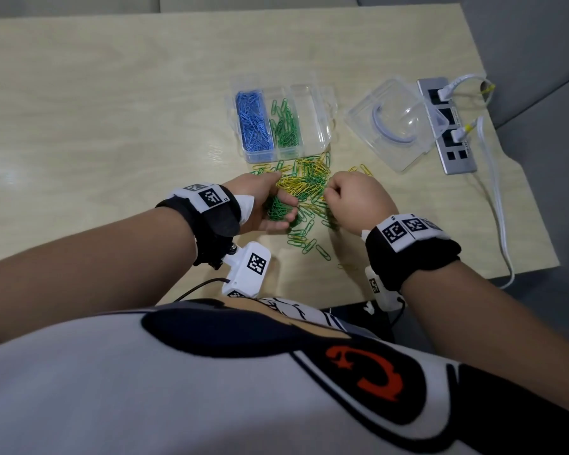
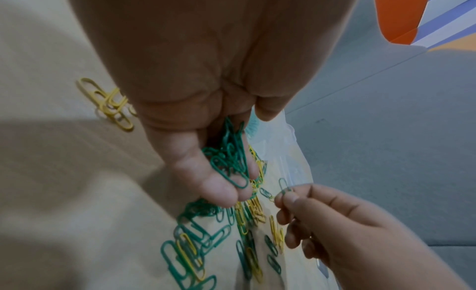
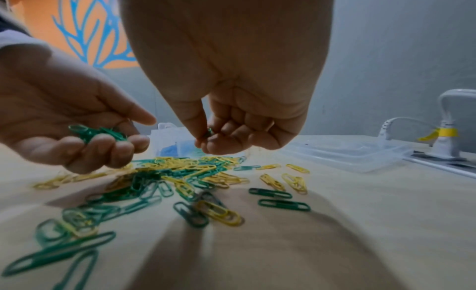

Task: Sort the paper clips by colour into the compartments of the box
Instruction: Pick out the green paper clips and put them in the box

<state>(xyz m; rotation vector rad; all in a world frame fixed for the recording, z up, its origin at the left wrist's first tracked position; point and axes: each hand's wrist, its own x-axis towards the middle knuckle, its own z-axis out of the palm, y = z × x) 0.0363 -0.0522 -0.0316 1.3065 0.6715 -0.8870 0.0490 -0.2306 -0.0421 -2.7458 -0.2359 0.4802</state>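
A clear compartment box point(image 1: 312, 93) stands mid-table, with blue clips point(image 1: 253, 123) in its left compartment, green clips point(image 1: 286, 124) in the middle one and an empty right one. A loose pile of green and yellow clips point(image 1: 304, 182) point(image 3: 180, 172) lies in front of it. My left hand point(image 1: 270, 205) point(image 2: 221, 172) is cupped palm-up over the pile and holds a bunch of green clips point(image 2: 231, 158) point(image 3: 98, 132). My right hand point(image 1: 352, 198) point(image 3: 206, 137) hovers just right of it and pinches one green clip point(image 2: 283, 185) between thumb and forefinger.
The box's clear lid point(image 1: 395, 126) lies to the right. Beyond it a grey power strip point(image 1: 447, 133) with white plugs and cables point(image 1: 493, 192) runs along the table's right edge. Stray clips point(image 1: 322, 251) lie near the front edge.
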